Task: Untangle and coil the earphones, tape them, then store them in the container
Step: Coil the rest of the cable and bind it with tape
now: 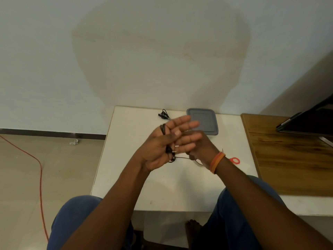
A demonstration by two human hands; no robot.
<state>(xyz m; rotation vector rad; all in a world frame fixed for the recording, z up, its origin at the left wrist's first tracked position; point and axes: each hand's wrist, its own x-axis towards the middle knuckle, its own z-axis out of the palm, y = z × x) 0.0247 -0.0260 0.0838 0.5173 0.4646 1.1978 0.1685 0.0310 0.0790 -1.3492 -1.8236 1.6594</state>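
Plain white wall with a big damp-looking patch behind a small white table, tiled floor off to the side with a red cable snaking across it. The left hand is held up over the table, palm facing the camera, fingers straight and spread, with a black earphone cord looped round it, running from between thumb and fingers down across the palm to a little bundle near the wrist. The right hand sits just behind it, fingers curled and mostly hidden, so I honestly can't tell what it's pinching, though a thin strand runs from the left palm toward it. Orange wristband on that arm. Further back on the table there's a second black earphone bundle lying just beside a grey lidded container. Red scissor handle pokes out past the right wrist. Wooden desk to the right.
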